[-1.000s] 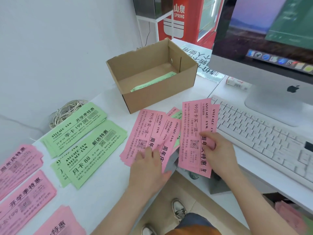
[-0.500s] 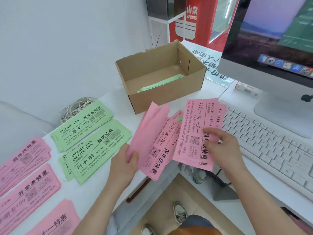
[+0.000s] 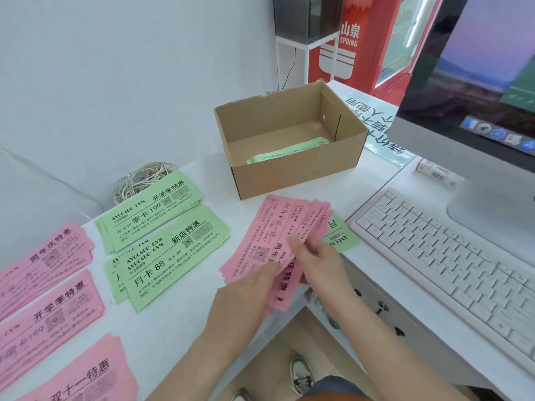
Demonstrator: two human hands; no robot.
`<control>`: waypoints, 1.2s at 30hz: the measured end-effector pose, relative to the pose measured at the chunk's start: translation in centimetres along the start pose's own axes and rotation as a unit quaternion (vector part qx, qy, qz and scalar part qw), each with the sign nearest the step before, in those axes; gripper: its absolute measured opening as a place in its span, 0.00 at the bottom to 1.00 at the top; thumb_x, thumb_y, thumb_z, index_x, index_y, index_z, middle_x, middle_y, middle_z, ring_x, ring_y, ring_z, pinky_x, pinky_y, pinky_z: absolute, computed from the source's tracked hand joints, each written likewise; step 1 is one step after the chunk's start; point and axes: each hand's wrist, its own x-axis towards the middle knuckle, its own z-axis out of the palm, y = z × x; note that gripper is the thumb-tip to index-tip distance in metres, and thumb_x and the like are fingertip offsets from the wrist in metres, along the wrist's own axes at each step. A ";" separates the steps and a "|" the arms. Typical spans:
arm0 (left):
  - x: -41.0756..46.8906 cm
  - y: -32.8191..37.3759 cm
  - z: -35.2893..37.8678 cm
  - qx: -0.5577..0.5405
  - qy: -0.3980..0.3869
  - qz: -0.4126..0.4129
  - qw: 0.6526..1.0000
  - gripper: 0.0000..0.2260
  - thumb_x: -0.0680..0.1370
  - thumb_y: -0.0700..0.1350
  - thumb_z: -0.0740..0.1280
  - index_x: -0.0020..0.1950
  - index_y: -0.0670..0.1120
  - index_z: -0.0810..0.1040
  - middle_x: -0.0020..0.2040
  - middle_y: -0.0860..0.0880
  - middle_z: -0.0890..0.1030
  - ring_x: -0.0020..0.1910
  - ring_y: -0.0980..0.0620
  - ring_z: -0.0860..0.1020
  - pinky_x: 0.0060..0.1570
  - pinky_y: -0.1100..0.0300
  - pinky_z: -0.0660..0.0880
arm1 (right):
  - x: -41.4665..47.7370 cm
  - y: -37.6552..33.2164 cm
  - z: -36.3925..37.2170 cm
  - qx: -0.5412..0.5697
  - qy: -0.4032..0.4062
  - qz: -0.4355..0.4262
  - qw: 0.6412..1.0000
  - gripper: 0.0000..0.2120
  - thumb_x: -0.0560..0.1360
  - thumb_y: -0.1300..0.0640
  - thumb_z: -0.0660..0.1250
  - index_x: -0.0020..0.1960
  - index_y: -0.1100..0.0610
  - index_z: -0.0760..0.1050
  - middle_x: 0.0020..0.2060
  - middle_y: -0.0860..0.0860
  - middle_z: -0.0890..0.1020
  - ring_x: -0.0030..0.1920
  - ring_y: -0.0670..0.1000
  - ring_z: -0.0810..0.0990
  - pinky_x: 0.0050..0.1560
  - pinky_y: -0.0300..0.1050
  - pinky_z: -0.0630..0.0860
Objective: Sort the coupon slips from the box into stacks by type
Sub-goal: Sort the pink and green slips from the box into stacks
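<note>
Both hands meet on a fanned bundle of pink slips [image 3: 269, 235] at the desk's front edge. My left hand [image 3: 246, 296] grips the bundle's near end from the left. My right hand [image 3: 321, 261] pinches the slips from the right. A green slip [image 3: 340, 235] lies under the bundle's right side. The cardboard box [image 3: 295, 175] stands behind, with green slips [image 3: 289, 153] lying inside. Two green stacks [image 3: 150, 212] [image 3: 170, 256] lie left of the bundle. Three pink stacks [image 3: 43, 261] [image 3: 46, 319] [image 3: 84, 374] lie at the far left.
A white keyboard [image 3: 445, 264] lies to the right, below a large monitor [image 3: 474, 91]. A coil of twine [image 3: 144, 180] sits by the wall behind the green stacks. A small white packet [image 3: 434, 172] lies near the monitor's foot. The desk edge runs just under my hands.
My two hands held separate pink bundles apart and raised; now they have come together and the slips form one fanned bundle lying low on the desk. The camera has also shifted.
</note>
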 end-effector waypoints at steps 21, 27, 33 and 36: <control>-3.3 -5.7 -13.0 -0.375 0.125 -0.205 0.895 0.43 0.64 0.34 0.78 0.70 0.62 0.64 0.66 0.64 0.71 0.53 0.78 0.71 0.46 0.75 0.72 | -0.4 -12.2 2.4 -0.560 -0.193 -0.433 0.680 0.56 0.68 0.70 0.57 0.64 0.31 0.18 0.47 0.47 0.84 0.35 0.55 0.76 0.27 0.45 0.65; -9.3 -6.8 -13.0 -0.387 0.300 -0.350 0.799 0.07 0.71 0.36 0.73 0.42 0.48 0.84 0.36 0.54 0.85 0.36 0.58 0.83 0.36 0.67 0.77 | -0.3 -15.4 8.2 -0.511 -0.310 -0.425 0.680 0.36 0.75 0.59 0.62 0.72 0.33 0.49 0.43 0.45 0.78 0.44 0.51 0.76 0.47 0.48 0.76; -17.2 -10.2 -13.3 -0.512 0.365 -0.433 0.646 0.11 0.71 0.36 0.71 0.53 0.43 0.81 0.48 0.43 0.85 0.47 0.42 0.83 0.50 0.43 0.78 | 1.2 -14.5 13.1 -0.288 -0.492 -0.146 0.809 0.19 0.73 0.63 0.71 0.60 0.47 0.74 0.44 0.49 0.86 0.41 0.45 0.81 0.43 0.41 0.77; -20.4 -12.1 -12.1 -0.542 0.353 -0.474 0.598 0.13 0.72 0.38 0.71 0.56 0.41 0.79 0.48 0.42 0.84 0.47 0.41 0.83 0.50 0.41 0.77 | -0.8 -10.7 17.2 -0.262 -0.514 -0.083 0.812 0.14 0.74 0.64 0.70 0.55 0.51 0.76 0.43 0.47 0.86 0.39 0.43 0.81 0.37 0.40 0.74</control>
